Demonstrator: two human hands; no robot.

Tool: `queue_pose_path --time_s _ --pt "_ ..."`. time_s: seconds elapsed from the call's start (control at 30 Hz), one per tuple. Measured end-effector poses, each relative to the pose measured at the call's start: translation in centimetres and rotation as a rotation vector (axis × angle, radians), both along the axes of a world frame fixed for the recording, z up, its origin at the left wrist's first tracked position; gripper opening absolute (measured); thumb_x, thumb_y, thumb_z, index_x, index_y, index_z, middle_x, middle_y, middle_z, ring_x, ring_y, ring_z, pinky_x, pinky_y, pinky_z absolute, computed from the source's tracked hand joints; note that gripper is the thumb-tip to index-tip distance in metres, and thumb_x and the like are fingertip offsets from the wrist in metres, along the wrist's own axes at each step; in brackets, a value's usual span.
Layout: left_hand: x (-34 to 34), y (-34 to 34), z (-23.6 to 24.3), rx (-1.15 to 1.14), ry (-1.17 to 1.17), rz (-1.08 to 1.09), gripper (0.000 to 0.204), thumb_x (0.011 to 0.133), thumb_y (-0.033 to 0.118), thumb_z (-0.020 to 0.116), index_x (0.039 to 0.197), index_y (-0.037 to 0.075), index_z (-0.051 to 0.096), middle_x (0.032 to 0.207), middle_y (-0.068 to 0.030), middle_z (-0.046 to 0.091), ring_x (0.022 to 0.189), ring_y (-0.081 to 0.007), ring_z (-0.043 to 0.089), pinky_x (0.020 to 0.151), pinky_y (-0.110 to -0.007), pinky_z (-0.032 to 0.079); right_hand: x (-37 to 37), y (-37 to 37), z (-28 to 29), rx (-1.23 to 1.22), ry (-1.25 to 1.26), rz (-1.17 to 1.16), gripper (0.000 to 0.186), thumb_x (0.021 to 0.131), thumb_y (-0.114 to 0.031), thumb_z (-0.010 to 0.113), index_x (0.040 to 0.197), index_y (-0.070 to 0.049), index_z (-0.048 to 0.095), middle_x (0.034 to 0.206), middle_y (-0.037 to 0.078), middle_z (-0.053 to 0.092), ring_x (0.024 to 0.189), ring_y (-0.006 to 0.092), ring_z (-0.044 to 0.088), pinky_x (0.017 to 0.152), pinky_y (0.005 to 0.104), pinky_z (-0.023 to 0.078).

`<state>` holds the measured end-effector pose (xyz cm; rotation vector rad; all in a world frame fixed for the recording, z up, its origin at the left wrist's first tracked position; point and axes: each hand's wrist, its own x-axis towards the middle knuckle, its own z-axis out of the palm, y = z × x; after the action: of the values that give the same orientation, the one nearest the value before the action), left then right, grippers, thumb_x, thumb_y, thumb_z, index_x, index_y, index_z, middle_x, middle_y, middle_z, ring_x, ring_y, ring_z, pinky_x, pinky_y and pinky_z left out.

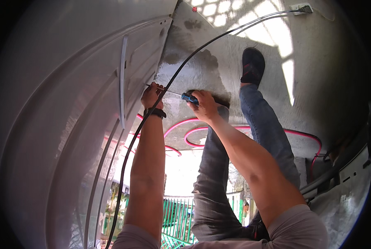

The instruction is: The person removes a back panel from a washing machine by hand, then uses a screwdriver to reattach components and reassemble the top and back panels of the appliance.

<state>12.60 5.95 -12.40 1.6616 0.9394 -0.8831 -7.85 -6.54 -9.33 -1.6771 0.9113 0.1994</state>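
Observation:
My right hand [204, 106] grips the blue handle of a screwdriver [187, 98], whose thin shaft points left toward the edge of a white metal panel [90, 95]. Beside that panel, my left hand [151, 97] is curled around the far end of the shaft, with its fingertips partly hidden. A long black cable [179, 68] crosses in front of my left hand, running from a plug [305, 9] at the upper right down to the lower edge.
My legs extend over grey concrete [310, 74], one dark shoe [252, 66] at the upper right. A pink hose [297, 133] loops across the floor. A green metal fence [177, 216] shows below. A dark-framed object [355, 170] stands at the right edge.

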Motion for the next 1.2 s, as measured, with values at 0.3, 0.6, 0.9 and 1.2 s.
queue_pose_path --time_s 0.3,0.6,0.9,1.2 --pt "-2.0 -1.4 1.5 -0.146 -0.203 0.226 0.037 0.097 0.001 0.057 0.132 -0.001 0.046 0.112 -0.0152 0.061 0.094 -0.0260 0.064 0.089 -0.039 0.058 0.3 -0.9 -0.4 0.793 0.139 -0.252 0.029 0.082 -0.029 0.079 0.091 -0.007 0.062 0.084 0.004 0.063 0.076 0.0203 0.057 0.071 0.0347 0.046" --pt "-2.1 -1.4 0.5 -0.100 -0.318 0.249 0.024 0.095 -0.003 0.058 0.119 -0.001 0.056 0.108 -0.0112 0.063 0.093 -0.0253 0.065 0.085 -0.036 0.059 1.4 -2.0 -1.8 1.155 0.303 -0.200 0.042 0.094 -0.046 0.065 0.088 -0.005 0.065 0.073 0.003 0.061 0.057 0.0128 0.053 0.052 0.0301 0.043" --pt "-2.7 -1.7 2.0 -0.100 -0.198 0.138 0.031 0.100 0.006 0.051 0.131 0.009 0.048 0.126 -0.0058 0.059 0.110 -0.0238 0.062 0.096 -0.040 0.050 1.1 -1.8 -0.8 0.252 0.060 -0.061 0.033 0.083 -0.031 0.078 0.096 -0.004 0.064 0.083 0.010 0.066 0.077 0.0225 0.065 0.073 0.0382 0.050" --pt "-2.7 -0.7 2.6 -0.165 -0.228 0.129 0.039 0.098 0.007 0.053 0.136 0.012 0.045 0.136 -0.0048 0.054 0.116 -0.0257 0.059 0.099 -0.043 0.047 2.4 -2.5 -0.6 0.896 0.261 -0.074 0.032 0.086 -0.030 0.078 0.094 -0.002 0.064 0.078 0.006 0.064 0.068 0.0161 0.060 0.064 0.0326 0.047"
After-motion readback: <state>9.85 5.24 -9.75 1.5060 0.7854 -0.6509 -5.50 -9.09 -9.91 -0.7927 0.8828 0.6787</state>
